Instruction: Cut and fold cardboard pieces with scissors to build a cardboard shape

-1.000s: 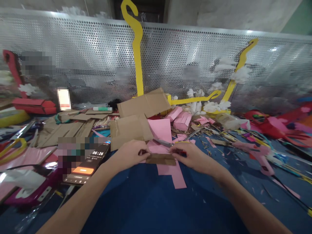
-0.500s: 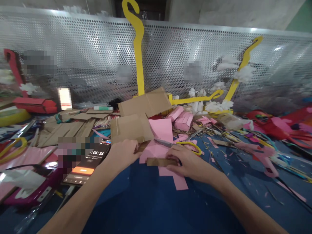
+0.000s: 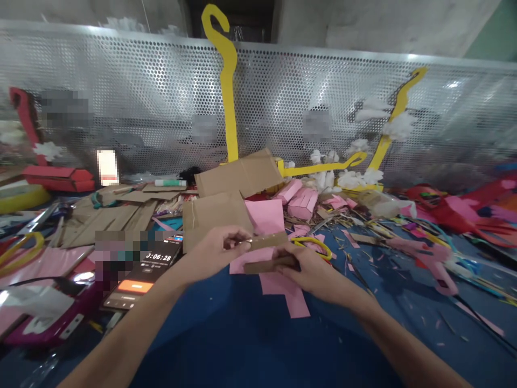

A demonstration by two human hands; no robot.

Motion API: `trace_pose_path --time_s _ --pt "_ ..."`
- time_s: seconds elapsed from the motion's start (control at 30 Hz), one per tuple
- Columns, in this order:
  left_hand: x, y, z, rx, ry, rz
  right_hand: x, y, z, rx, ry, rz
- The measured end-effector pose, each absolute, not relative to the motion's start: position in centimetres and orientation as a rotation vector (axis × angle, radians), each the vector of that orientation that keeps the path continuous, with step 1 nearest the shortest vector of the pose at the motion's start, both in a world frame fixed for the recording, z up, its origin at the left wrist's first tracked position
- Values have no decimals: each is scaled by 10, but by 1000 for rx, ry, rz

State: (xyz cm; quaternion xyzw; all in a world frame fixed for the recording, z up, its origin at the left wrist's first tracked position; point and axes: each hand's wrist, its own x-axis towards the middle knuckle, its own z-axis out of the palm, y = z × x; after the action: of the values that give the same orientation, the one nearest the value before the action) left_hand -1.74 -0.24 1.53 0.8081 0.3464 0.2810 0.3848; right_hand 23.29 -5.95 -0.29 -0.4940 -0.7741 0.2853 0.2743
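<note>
From where I stand, the blue bench (image 3: 202, 339) bears a cut pink sheet (image 3: 278, 284), and over it work the left hand (image 3: 220, 248), its grip pinched on the left end of the upper cardboard strip (image 3: 269, 242), and the right hand (image 3: 307, 269), its grip closed about the right end of the lower cardboard strip (image 3: 257, 267), nearer the person. Whether the right fingers also touch the upper strip cannot be told. Both strips I judge light, not slippery, stiff enough lengthwise yet liable to crease under hard pressure, hence best taken lightly by the ends or long edges.
</note>
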Motion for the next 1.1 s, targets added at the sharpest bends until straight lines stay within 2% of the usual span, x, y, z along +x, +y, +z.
trace_pose_path --time_s 0.13,0.37,0.7,0.93,1.1 --pt "-4 -10 6 1964 805 714 230 -56 -1 -1323 -1897 793" --pt "1 -10 -2 1835 822 703 230 -52 -11 -1032 -1529 1167" --pt "20 -32 -4 1483 689 448 216 -54 -7 -763 -1114 1376" --pt "32 -40 -17 1277 678 488 214 -55 -10 -883 -1439 970" --pt "32 -45 -6 1010 635 441 218 -57 -6 -935 -1628 862"
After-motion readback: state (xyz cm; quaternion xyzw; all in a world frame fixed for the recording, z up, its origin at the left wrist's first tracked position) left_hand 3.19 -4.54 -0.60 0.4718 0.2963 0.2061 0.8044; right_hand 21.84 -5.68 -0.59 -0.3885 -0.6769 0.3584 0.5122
